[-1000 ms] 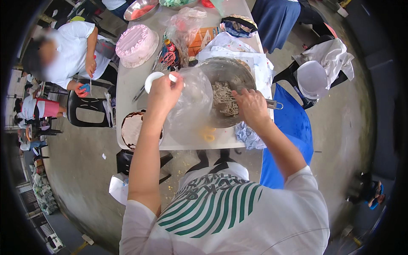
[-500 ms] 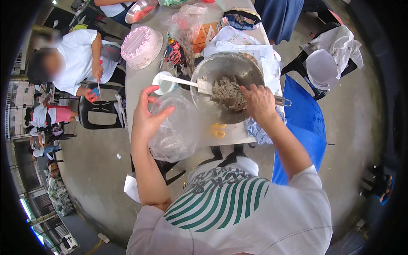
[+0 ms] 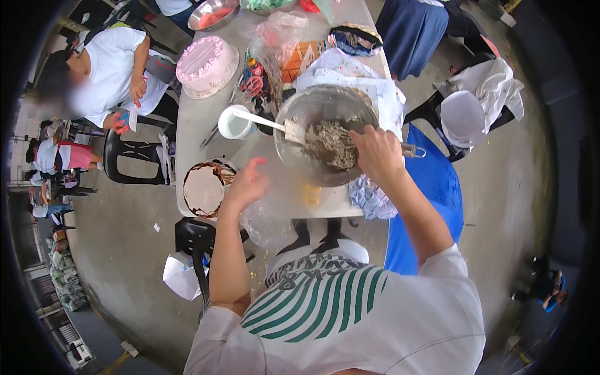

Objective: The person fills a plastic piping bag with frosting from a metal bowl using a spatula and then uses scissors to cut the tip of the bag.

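Note:
A clear plastic bag (image 3: 267, 224) hangs below my left hand (image 3: 245, 189), over the near table edge. The thumb and forefinger are apart; the lower fingers, which seem to hold the bag, are partly hidden. Close by lies a round cake (image 3: 203, 190) with a pale top and dark brown edging. My right hand (image 3: 379, 151) is closed round a metal whisk (image 3: 412, 150), its looped handle sticking out to the right. The whisk's wires rest in a thick grey-brown mixture (image 3: 330, 145) inside a steel bowl (image 3: 340, 94). A white spatula (image 3: 265, 120) leans across the bowl's left rim.
A white tub (image 3: 235, 127) stands left of the bowl. Farther back are a pink frosted cake (image 3: 207, 65), scissors (image 3: 252, 85) and crumpled plastic (image 3: 281, 31). Papers (image 3: 350, 69) and cloth (image 3: 374, 199) border the bowl. A person (image 3: 115, 75) sits left; a blue sheet (image 3: 431, 194) hangs right.
My left hand has moved right and nearer, and the bag has sunk lower, uncovering the brown-edged cake. My right hand stays at the whisk. The view has shifted slightly.

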### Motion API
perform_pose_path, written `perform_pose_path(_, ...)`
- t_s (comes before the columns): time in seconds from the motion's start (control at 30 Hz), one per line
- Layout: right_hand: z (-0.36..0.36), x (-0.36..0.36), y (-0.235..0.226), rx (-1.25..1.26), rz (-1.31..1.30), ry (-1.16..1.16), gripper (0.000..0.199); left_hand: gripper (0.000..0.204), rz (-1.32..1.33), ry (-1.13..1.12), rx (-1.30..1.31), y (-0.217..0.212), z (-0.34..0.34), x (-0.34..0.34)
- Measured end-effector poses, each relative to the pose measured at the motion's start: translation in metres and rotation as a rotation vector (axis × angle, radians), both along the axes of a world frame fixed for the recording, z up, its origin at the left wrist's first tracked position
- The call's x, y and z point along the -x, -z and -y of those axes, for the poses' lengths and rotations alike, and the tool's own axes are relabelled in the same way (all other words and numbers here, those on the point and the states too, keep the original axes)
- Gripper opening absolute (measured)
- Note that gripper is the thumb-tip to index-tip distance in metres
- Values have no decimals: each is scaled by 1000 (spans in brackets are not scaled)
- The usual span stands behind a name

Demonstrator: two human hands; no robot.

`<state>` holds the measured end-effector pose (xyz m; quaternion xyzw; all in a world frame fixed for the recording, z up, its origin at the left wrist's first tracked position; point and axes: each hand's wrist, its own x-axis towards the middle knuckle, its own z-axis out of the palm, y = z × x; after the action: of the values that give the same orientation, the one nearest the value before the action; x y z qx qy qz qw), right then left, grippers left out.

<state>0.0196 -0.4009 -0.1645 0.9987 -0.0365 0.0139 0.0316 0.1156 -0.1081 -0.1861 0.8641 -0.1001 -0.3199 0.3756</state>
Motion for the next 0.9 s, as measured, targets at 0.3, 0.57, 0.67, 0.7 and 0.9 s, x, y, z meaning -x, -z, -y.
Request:
perform_pose_path(0.3, 6, 8, -17, -137, -42, 99, 39, 78, 232, -9, -356, 24, 56, -57)
perform_pose_path(0.57, -4, 17, -9, 66, -153, 44, 14, 62, 181, 118, -39, 63, 55, -84)
perform_pose_path(0.67, -16, 19, -7, 24, -66, -27, 14, 65, 260, 56, -82, 66, 53, -80)
perform_pose_path(0.7, -14, 16, -9, 18, -24, -40, 15, 68, 313, 33, -122, 64, 54, -78)
perform_pose_path(0.9, 2, 3, 1, 76, 28, 1, 15, 66, 271, -22, -363, 26, 90, -83)
